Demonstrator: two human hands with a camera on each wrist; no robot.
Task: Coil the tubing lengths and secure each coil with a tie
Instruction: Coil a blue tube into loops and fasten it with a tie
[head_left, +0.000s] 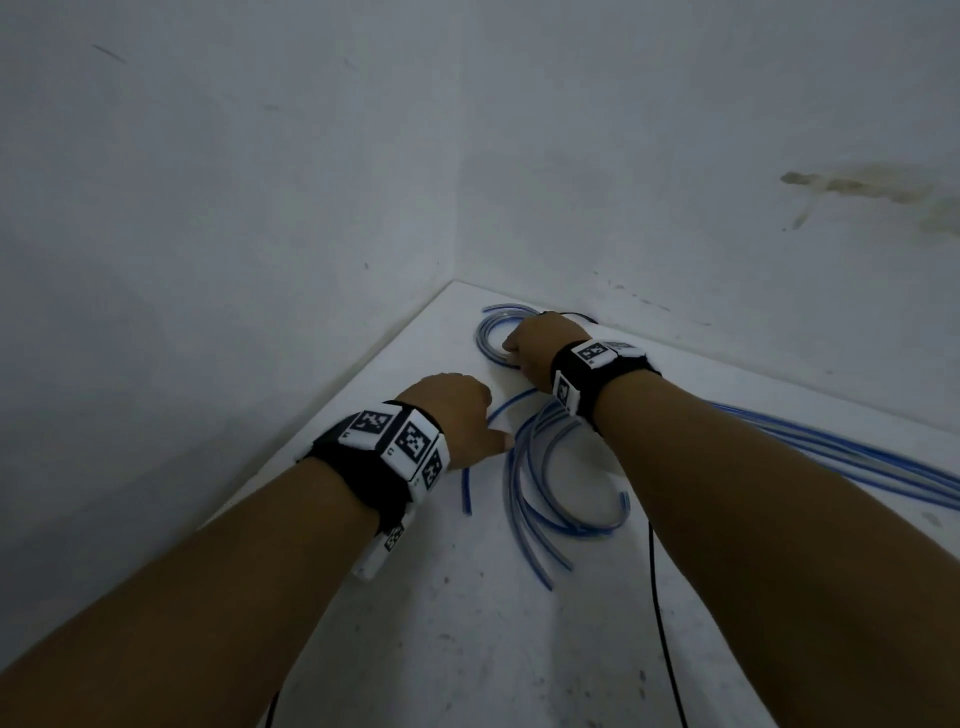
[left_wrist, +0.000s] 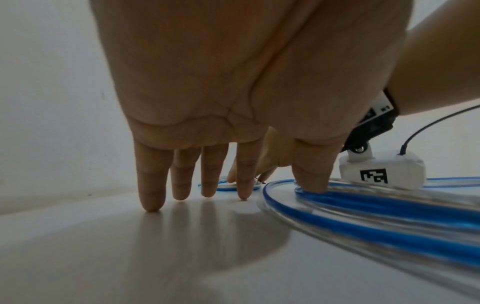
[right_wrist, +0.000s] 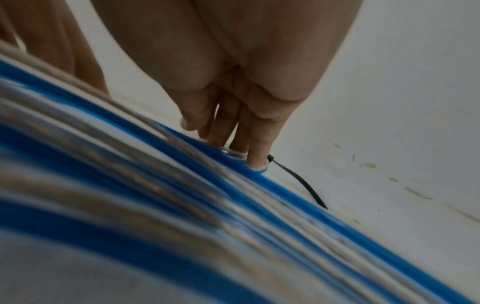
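A small coil of blue and clear tubing (head_left: 491, 338) lies in the far corner of the white table (head_left: 519, 649). My right hand (head_left: 535, 345) is on the coil, and in the right wrist view its straight fingers (right_wrist: 255, 156) press down on the coil (right_wrist: 259, 171). A black cable tie (right_wrist: 298, 183) sticks out beside the little finger. My left hand (head_left: 460, 410) stands on straight fingertips (left_wrist: 152, 203) on the bare table. Its thumb (left_wrist: 314, 181) presses on a loose tubing length (left_wrist: 363, 205). More loose curved lengths (head_left: 540, 478) lie between my forearms.
A bundle of long tubing (head_left: 857, 457) runs off to the right along the table. Two white walls (head_left: 260, 208) meet just behind the small coil. A thin black wire (head_left: 660, 623) trails from my right wrist camera toward the near edge.
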